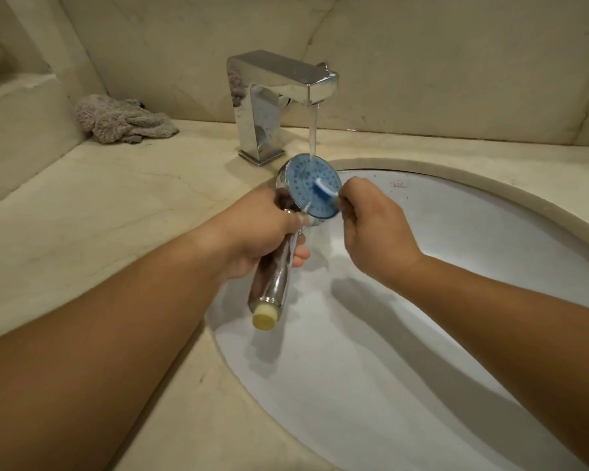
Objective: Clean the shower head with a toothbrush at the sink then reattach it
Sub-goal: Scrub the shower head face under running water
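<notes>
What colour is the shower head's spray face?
Light blue, dotted with darker nozzle holes, on the shower head; its handle is chrome. Seen in the head view.

A home bathroom: a white oval sink (456, 266) is set under a beige marble counter (99, 205), a square chrome tap (272, 100) runs water at 12 o'clock, marble-look walls (422, 56) stand behind, and a crumpled towel (123, 120) lies at 10 o'clock.

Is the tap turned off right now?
No, a stream of water runs from the faucet onto the blue face of the shower head.
</notes>
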Demonstrator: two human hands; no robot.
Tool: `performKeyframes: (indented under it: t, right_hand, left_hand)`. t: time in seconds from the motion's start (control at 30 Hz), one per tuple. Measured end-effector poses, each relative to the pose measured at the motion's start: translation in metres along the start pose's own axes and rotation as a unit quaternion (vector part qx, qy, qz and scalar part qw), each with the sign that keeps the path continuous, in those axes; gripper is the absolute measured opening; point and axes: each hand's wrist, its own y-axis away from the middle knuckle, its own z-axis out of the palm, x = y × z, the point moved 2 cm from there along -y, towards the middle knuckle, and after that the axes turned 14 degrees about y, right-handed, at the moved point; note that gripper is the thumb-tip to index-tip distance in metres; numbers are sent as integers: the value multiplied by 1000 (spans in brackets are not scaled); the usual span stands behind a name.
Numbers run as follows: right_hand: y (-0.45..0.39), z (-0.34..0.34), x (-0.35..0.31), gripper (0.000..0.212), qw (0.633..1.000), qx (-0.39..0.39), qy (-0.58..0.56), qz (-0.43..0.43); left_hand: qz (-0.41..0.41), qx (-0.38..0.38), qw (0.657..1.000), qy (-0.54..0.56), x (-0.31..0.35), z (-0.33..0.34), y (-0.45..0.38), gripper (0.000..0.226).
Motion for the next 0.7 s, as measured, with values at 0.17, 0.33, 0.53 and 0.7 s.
performKeyframes:
  t: [0.17, 0.33, 0.53, 0.7]
  right_hand:
    - [-2, -3, -1, 16, 1000, 10, -10, 1]
    - [-1, -3, -7, 6, 999, 19, -17, -30]
    - [-7, -7, 7, 14, 998, 28, -21, 56]
    - [-4, -6, -10, 14, 999, 21, -40, -23]
  left_hand:
    - [-42, -6, 996, 74, -1, 1, -4, 37]
    - [-69, 21, 990, 121, 3, 0, -6, 37]
    - [-106, -24, 983, 150, 4, 4, -9, 59]
    - [-87, 9, 986, 145, 1, 5, -10, 50]
